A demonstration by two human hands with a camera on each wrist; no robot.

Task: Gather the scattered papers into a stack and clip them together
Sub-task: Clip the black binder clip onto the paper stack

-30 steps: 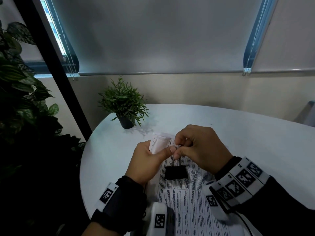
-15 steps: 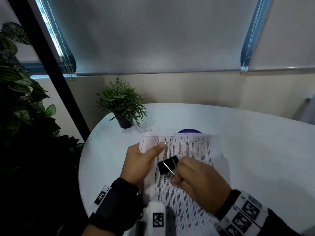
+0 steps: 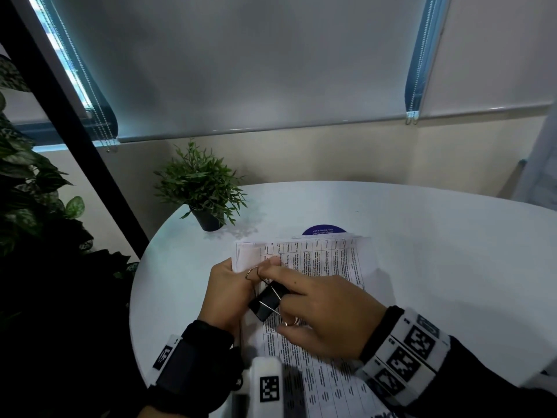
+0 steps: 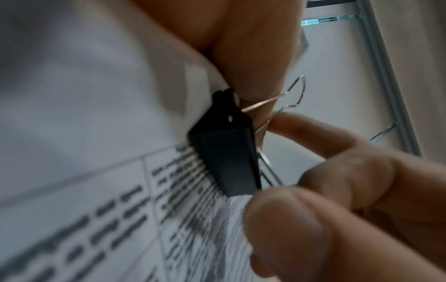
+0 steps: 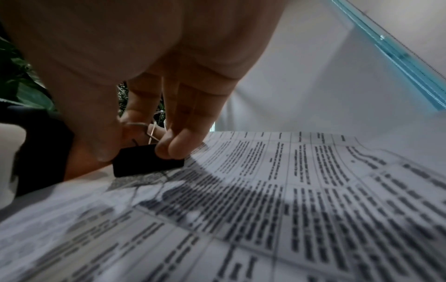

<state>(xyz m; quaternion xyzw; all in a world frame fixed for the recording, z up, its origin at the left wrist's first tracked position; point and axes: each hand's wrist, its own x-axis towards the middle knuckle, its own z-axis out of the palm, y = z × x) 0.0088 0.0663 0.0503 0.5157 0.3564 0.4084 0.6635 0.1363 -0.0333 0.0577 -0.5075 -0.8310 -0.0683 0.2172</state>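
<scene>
A stack of printed papers (image 3: 319,263) lies flat on the round white table (image 3: 437,254). My left hand (image 3: 238,285) grips the stack's left edge, thumb on top of the sheets. A black binder clip (image 3: 266,300) sits at that edge beside the thumb. My right hand (image 3: 272,298) pinches its wire handles, index finger on the far loop and thumb on the near one. In the left wrist view the clip (image 4: 224,152) rests against the papers (image 4: 84,114). The right wrist view shows fingertips (image 5: 173,147) pressing the clip (image 5: 147,161). Whether the clip bites the sheets is hidden.
A small potted plant (image 3: 200,191) stands at the table's back left. A purple round sticker (image 3: 323,229) peeks out behind the papers. Large dark leaves (image 3: 27,188) fill the left, beyond the table's edge. Bare tabletop stretches to the right.
The papers, lifted a second ago, now lie flat. My right hand came back onto the clip, and its index finger has reached to the far handle; the clip has turned.
</scene>
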